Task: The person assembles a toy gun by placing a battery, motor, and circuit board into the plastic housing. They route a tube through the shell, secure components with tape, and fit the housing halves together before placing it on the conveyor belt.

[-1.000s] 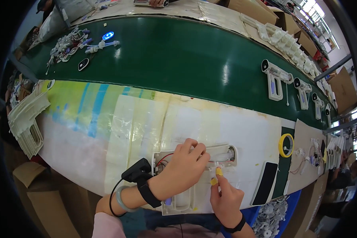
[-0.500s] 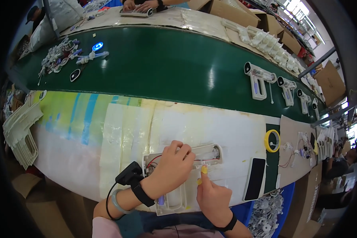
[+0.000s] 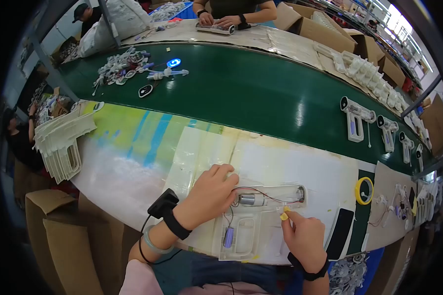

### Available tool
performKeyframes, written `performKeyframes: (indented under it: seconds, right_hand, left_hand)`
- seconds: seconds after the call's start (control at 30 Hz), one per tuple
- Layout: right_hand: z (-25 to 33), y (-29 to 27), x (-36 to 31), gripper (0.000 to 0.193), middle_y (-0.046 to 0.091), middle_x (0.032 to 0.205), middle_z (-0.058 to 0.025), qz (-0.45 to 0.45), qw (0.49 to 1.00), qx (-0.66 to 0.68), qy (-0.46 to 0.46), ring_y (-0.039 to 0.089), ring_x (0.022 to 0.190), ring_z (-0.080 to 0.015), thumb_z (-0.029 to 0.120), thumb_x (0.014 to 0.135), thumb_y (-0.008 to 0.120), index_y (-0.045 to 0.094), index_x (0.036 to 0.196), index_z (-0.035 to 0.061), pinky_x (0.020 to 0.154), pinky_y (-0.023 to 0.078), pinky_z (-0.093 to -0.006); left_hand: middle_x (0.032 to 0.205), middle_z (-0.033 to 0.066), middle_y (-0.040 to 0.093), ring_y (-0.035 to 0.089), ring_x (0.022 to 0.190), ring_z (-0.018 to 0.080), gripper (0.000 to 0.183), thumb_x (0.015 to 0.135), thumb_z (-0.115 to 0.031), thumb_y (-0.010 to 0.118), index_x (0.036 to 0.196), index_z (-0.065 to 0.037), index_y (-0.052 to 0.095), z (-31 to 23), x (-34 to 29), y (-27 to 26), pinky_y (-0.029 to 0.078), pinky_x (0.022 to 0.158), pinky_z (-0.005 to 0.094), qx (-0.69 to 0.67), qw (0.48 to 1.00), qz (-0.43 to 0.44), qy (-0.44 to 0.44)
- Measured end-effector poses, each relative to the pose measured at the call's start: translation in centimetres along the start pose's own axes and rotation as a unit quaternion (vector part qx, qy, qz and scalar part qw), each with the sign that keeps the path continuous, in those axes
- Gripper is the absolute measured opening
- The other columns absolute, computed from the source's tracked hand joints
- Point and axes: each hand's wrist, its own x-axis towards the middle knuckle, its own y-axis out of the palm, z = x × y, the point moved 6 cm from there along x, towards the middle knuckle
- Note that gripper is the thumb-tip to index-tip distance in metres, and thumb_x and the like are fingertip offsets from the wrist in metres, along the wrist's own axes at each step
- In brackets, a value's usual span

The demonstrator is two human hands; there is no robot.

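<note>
Left hand presses flat on the light, brittle-looking gun-shaped shell; right hand pinches a yellow piece beside it.

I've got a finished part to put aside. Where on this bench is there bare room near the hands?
Bare: the white sheet between the green belt and the gun-shaped shell, and the patch left of the left hand, toward the stacked shells. Crowded: right of the right hand, by the yellow tape ring, black strip and wired parts.
</note>
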Motion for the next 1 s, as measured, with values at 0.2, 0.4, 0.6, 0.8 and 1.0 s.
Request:
performKeyframes:
  seconds: [0.2,0.4,0.6,0.8,1.0]
  right_hand:
    - [-0.9,-1.3,-0.7,0.014,0.059,0.057,-0.0100,-0.003,0.987,0.159,0.014,0.058,0.050,-0.0272,0.010,0.079,0.069,0.071,0.090,0.0012,0.050,0.046,-0.0378]
    - [0.8,-0.8,-1.4,0.015,0.052,0.058,-0.0031,0.012,0.954,0.194,-0.227,0.055,0.056,-0.0202,0.006,0.070,0.075,0.060,0.071,0.0072,0.074,0.050,-0.0395]
    - [2.4,-0.6,-1.0,0.025,0.055,0.067,-0.0057,-0.063,0.961,0.078,-0.257,0.054,0.056,-0.0209,0.008,0.068,0.079,0.053,0.068,0.0067,0.074,0.051,-0.0384]
    - [-1.7,2.6,-0.7,0.037,0.061,0.077,-0.0107,-0.085,0.985,0.145,0.040,0.064,0.062,-0.0191,0.007,0.077,0.078,0.048,0.097,-0.0013,0.051,0.049,-0.0257]
    - [-3.7,4.1,-1.6,0.045,0.065,0.080,-0.0071,-0.058,0.890,0.421,0.167,0.063,0.065,-0.0110,-0.007,0.081,0.067,0.048,0.121,-0.0064,0.052,0.048,-0.0213]
  left_hand:
    - [0.117,0.0138,0.058,0.055,0.109,0.0338,0.012,0.079,-0.009,0.070,0.085,-0.006,0.061,-2.1,-0.3,-0.2,0.046,0.090,0.0400,-0.053,0.998,-0.010,0.032]
    - [0.126,0.0118,0.056,0.050,0.120,0.0336,0.015,0.078,-0.016,0.075,0.075,-0.006,0.063,-4.5,-1.7,0.4,0.041,0.097,0.0443,-0.066,0.993,0.001,0.094]
    - [0.127,0.0122,0.056,0.049,0.122,0.0331,0.022,0.077,-0.020,0.076,0.069,-0.005,0.062,-4.7,-1.0,1.1,0.041,0.098,0.0457,-0.001,0.995,-0.017,0.101]
    - [0.120,0.0127,0.059,0.053,0.116,0.0326,0.023,0.076,-0.019,0.076,0.070,-0.005,0.058,-4.8,-0.5,1.3,0.043,0.096,0.0442,-0.020,0.995,-0.028,0.093]
    - [0.115,0.0118,0.060,0.056,0.111,0.0320,0.021,0.075,-0.016,0.075,0.076,-0.005,0.057,-4.5,0.0,1.8,0.045,0.092,0.0413,-0.024,0.995,-0.017,0.091]
